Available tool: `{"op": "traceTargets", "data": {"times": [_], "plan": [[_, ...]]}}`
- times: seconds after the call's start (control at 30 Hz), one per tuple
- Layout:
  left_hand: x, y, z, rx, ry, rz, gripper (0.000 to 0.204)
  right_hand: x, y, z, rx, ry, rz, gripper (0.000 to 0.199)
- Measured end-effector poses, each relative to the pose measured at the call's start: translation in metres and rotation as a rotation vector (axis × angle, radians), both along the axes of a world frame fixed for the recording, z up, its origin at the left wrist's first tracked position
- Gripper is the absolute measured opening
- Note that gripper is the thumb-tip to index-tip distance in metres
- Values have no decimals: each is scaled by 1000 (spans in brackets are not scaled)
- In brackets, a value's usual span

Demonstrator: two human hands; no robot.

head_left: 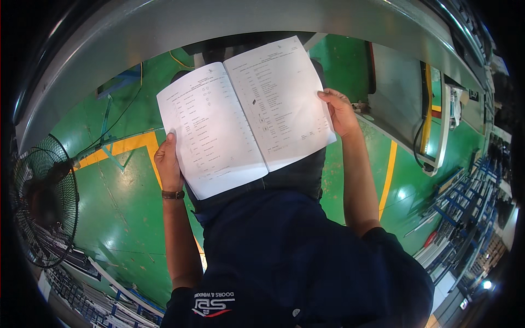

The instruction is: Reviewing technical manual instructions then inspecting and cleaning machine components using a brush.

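Note:
An open booklet of white printed pages (pixel 219 131) lies spread above my lap, tilted so its right side sits farther away. Lines of print and a few small pen marks show on both pages. My left hand (pixel 169 161) grips the left page's outer edge, thumb on top and fingers hidden beneath; a dark watch band circles that wrist. At the right page's outer edge, my right hand (pixel 338 111) pinches the paper, thumb on top, with the other fingers curled at and under the edge.
A grey metal beam (pixel 246 19) curves across the far side, just beyond the booklet. To the left stands a black caged fan (pixel 45 199). Racks with long profiles (pixel 459 213) line the right. Yellow lines (pixel 389 177) mark the green floor (pixel 350 175).

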State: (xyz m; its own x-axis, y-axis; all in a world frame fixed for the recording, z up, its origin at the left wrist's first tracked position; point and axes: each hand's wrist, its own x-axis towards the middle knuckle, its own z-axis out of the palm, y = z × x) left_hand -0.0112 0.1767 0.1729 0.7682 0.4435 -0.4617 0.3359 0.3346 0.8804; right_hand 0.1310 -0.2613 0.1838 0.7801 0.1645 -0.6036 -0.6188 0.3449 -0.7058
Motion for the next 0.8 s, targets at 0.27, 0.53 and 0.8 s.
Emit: {"op": "traceTargets", "data": {"times": [0.27,0.53,0.8], "plan": [[1,1,0,-9,8,17,32,1,0,-2,11,-4,-5,3],[1,0,0,-14,-3,8,31,0,3,3,17,2,-16,4],[-3,5,-5,-6,1,-5,31,0,1,0,14,8,-13,5]]}}
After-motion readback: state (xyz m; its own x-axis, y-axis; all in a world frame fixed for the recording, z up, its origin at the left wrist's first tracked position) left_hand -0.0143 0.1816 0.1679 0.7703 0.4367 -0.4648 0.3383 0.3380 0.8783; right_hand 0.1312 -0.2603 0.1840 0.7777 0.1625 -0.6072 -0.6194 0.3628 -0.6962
